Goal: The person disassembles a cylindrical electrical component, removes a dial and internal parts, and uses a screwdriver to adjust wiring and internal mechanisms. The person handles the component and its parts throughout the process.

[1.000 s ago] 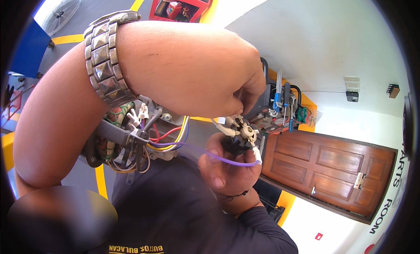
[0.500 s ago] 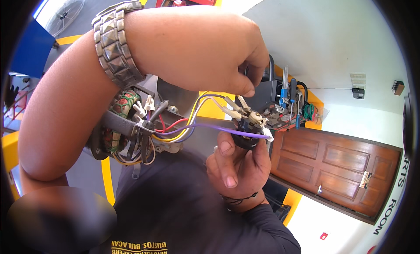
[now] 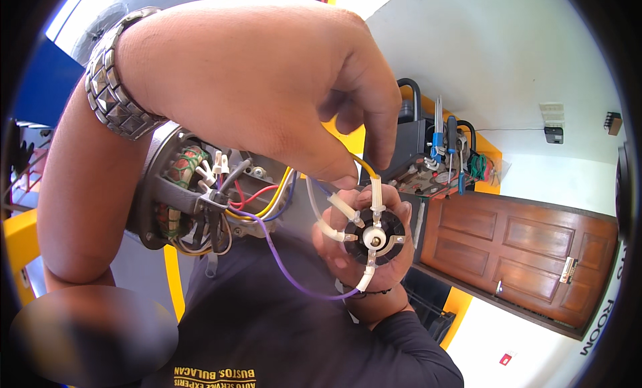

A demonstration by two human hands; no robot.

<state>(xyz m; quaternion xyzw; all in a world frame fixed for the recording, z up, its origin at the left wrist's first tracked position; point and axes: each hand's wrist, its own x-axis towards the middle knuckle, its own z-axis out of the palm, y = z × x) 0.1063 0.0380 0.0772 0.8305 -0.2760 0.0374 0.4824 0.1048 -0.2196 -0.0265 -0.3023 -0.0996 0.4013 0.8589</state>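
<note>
My right hand [image 3: 394,268] comes up from the lower right and grips a round black rotary switch [image 3: 376,238] from behind. The switch's face, with a white hub and several metal terminals, is turned up. White-sleeved connectors sit on the terminals. My left hand [image 3: 321,114], on the watch arm, is curled above the switch. Its thumb and forefinger close round a yellow wire [image 3: 366,164] just above its connector; the exact contact is partly hidden. A purple wire [image 3: 274,254] hangs in a loop from the switch to an open grey motor [image 3: 150,201] with laced windings, below my left forearm.
Beyond my hands is a dark tool cart [image 3: 408,151] with screwdrivers [image 3: 451,131], blue-held hex keys [image 3: 438,144] and coiled green wire [image 3: 478,166]. A wooden door [image 3: 508,254] is at right, a blue cabinet [image 3: 47,80] at far left. A blurred oval covers the lower left.
My right hand has tipped the switch from side-on to face-up and lowered it a little. The purple wire now sags lower. My left hand has shifted slightly left and its fingers hold lower.
</note>
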